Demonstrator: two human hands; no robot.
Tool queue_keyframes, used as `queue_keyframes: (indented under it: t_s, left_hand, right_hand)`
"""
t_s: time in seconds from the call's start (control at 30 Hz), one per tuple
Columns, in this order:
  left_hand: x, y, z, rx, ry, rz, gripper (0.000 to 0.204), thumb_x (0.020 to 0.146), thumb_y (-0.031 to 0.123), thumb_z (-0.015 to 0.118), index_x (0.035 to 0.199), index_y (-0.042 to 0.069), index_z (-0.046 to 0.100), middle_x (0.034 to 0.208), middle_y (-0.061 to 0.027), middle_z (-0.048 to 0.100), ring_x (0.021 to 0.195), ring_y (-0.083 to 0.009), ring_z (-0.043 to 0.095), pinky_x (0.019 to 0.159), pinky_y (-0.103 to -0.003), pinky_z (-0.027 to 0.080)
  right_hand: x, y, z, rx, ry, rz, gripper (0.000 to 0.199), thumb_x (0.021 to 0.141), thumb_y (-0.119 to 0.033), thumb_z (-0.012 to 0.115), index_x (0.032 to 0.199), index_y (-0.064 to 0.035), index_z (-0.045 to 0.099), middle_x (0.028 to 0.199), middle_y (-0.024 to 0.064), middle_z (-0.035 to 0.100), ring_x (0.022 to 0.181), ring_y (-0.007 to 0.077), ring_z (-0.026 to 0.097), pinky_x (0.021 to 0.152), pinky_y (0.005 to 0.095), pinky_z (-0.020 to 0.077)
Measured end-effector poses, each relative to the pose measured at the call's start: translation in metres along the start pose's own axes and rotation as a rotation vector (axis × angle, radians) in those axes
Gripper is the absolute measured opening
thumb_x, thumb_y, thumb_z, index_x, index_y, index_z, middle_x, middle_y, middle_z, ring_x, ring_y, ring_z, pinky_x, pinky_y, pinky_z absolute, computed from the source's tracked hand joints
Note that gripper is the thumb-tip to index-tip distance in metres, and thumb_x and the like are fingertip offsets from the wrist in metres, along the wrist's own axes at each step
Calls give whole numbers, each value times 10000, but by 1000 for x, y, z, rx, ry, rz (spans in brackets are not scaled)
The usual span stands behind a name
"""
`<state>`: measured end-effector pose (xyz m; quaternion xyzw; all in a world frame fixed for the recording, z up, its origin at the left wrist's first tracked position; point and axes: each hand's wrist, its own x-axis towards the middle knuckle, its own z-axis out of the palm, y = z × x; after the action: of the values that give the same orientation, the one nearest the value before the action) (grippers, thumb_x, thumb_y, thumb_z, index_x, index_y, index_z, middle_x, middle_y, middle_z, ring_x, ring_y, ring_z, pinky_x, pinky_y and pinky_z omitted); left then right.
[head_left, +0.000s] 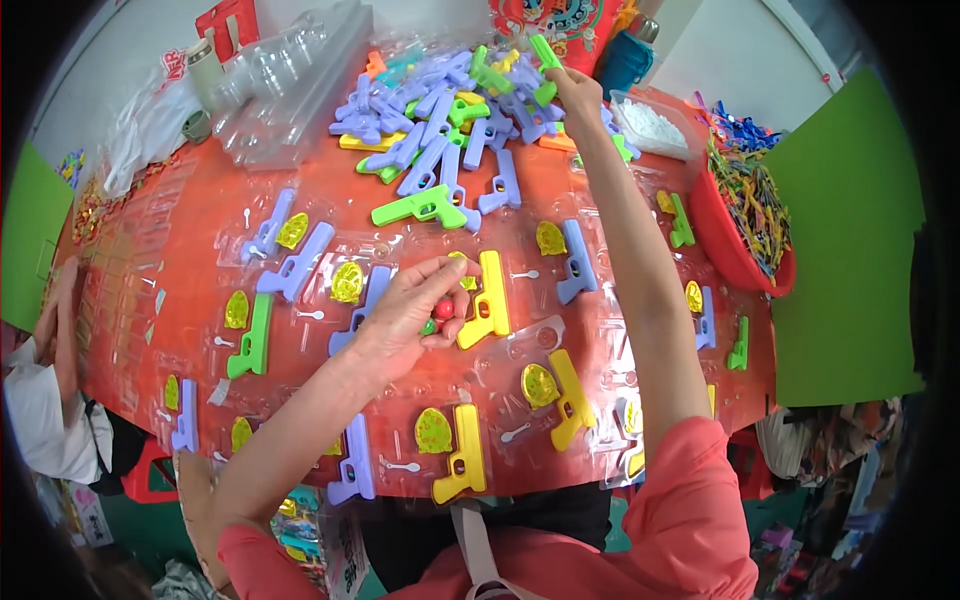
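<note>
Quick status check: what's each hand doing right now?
Left hand: partly closed, holding a red ball and a green ball.
Right hand: closed on a green toy gun.

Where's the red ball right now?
In the head view, just left of centre: the red ball is held in the left hand, beside a green ball, with a yellow toy gun to its right.

Heap of toy guns [430, 140] blocked back centre; clear plastic stack [285, 100] walled back left. Worktop [215, 210] lay open just before the stack. Left hand [405, 310] obstructed the middle, right forearm [640, 270] the right; basin [730, 245] and green board [850, 230] closed that side.
</note>
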<state>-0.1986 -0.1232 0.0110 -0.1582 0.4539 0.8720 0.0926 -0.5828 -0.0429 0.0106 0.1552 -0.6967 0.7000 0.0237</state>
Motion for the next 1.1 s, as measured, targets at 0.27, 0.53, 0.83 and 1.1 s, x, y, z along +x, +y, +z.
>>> queue_keyframes:
  t_s: [0.27,0.53,0.83,1.1]
  left_hand:
    - [11,0,31,80,-2,114,367,963,360,537,1188,70,556,660,4,506,489,-72,447,384,-194,249]
    - [3,-19,79,-111,-385,-5,566,944,493,494,1233,7,474,620,12,451,486,-64,418,406,-212,233]
    - [-58,-77,120,295,-402,-46,521,946,486,495,1127,1,558,570,9,460,443,-61,447,361,-197,236]
    - [-59,-92,141,139,-229,-50,276,970,314,511,908,55,584,549,-2,465,434,-90,450,367,-205,222]
  right_hand:
    - [-127,-76,-100,189,-258,-19,346,892,-157,605,1176,39,575,1001,66,640,945,142,613,785,243,478]
    - [-286,-141,-198,-126,-263,-378,259,845,-42,617,1092,32,624,1026,88,648,950,156,603,865,282,458]
    - [-381,-168,-253,-1008,-583,-1344,327,685,-91,679,988,26,643,1158,113,555,1057,284,575,803,386,508]
    - [-425,-158,-259,-865,-699,-979,408,700,-87,673,1107,-80,649,1183,125,529,1088,276,545,868,369,472]
